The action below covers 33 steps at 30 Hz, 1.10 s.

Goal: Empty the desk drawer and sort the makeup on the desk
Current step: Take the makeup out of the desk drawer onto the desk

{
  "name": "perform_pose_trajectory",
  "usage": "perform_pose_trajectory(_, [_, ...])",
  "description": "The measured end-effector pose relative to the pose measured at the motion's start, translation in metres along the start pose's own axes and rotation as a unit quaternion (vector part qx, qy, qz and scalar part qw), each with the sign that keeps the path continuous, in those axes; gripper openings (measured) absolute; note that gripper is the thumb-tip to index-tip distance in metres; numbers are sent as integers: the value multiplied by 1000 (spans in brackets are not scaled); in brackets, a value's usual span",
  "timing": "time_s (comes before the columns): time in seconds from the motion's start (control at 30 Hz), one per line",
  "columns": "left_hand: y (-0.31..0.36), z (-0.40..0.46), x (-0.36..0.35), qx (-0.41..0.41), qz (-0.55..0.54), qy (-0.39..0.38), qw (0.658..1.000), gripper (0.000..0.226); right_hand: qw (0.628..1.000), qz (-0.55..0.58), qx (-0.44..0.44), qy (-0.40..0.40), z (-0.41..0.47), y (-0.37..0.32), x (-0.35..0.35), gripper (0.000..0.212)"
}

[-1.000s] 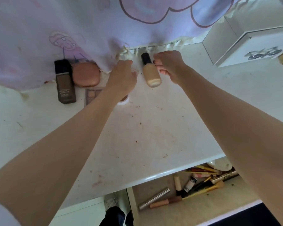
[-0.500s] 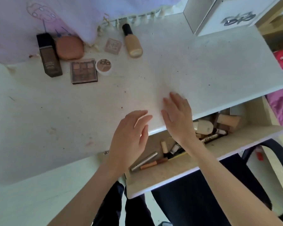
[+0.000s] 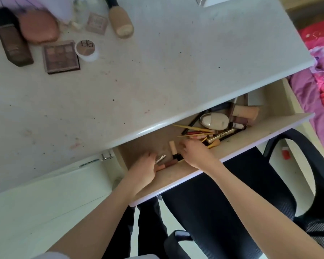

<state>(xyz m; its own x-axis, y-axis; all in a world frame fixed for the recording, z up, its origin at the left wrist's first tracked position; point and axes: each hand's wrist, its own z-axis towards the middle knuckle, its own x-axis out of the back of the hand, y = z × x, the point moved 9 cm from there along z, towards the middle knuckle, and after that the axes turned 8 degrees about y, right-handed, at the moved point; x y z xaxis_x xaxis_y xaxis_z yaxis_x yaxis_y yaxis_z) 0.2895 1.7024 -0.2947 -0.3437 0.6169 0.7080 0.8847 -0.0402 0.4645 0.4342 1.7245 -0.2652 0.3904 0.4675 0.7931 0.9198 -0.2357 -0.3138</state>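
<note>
The open drawer (image 3: 232,146) under the desk (image 3: 157,75) holds several pencils, tubes and a white compact (image 3: 214,121). My left hand (image 3: 144,170) is inside at the left end, its fingers curled over the near ends of a silver tube (image 3: 160,158) and a brown tube (image 3: 166,164). My right hand (image 3: 195,152) reaches in beside a beige concealer with a black cap (image 3: 173,149). Its blurred fingers bend toward the yellow pencils (image 3: 193,128), and any hold is hidden. At the back of the desk lie a dark foundation bottle (image 3: 12,40), a brown compact (image 3: 38,28), an eyeshadow palette (image 3: 61,57), a round pot (image 3: 86,50), a small square palette (image 3: 97,23) and a beige foundation bottle (image 3: 121,20).
A black mesh office chair (image 3: 310,165) stands under the drawer's right end. A bed with pink bedding (image 3: 322,86) lies at the right. The drawer's front panel (image 3: 178,182) juts out toward me. A pale cloth (image 3: 64,6) hangs over the desk's back left.
Both hands left the back of the desk, passed over its front edge and dropped into the drawer. The view tilted down toward the drawer and chair.
</note>
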Motion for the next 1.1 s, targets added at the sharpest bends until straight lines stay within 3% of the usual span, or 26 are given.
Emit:
perform_pose_trajectory(0.27, [-3,6,-29,18,51,-86,995,40,996,-2,-87,-13,26,-5,-34,23])
perform_pose_trajectory(0.6, [1,6,-35,8,80,-151,985,37,997,19,-56,-50,25,-5,-38,24])
perform_pose_trajectory(0.73, [0,3,-42,19,55,-213,975,39,992,110,-53,-27,20,-5,-27,23])
perform_pose_trajectory(1.0, [6,-10,-35,-18,-6,-188,982,38,960,269,-80,5,-8,4,8,27])
perform_pose_trajectory(1.1, [17,-19,-16,-41,2,-184,982,27,944,321,-63,-38,-23,3,15,31])
